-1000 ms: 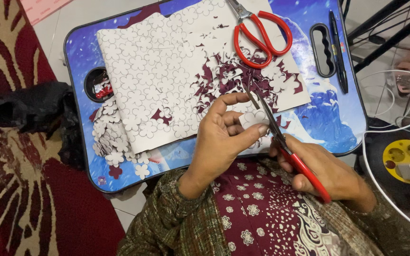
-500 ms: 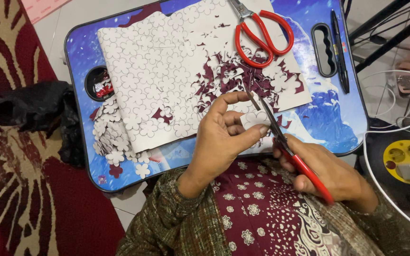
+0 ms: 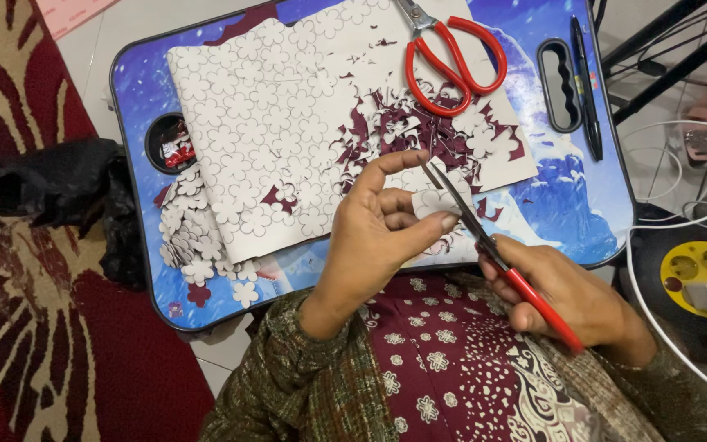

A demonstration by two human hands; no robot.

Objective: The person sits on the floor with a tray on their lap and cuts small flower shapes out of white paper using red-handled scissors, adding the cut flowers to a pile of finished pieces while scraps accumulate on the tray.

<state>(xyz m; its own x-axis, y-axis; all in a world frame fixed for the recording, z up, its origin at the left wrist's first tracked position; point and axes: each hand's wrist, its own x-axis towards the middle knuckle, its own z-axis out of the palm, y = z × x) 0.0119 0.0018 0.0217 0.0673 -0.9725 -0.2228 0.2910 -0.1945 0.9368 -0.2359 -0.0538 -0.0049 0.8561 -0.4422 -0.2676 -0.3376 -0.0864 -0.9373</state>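
Blue worktop [image 3: 583, 217], flower-printed paper sheet [image 3: 280, 139] spread across it.
Left hand [image 3: 382, 225] pinches a small paper flower [image 3: 434, 201]; right hand [image 3: 570, 295] grips red scissors [image 3: 501, 262], blades at the flower.

Red plastic handles and bare metal blades on both scissors [image 3: 493, 254], [image 3: 450, 51]. Matt white paper sheet [image 3: 272, 131] with maroon offcuts [image 3: 386, 135]. Glossy printed tray [image 3: 566, 188], smooth. Crinkled black plastic bag [image 3: 59, 184]. Woven rug [image 3: 26, 327]; patterned cloth [image 3: 452, 368] on lap.
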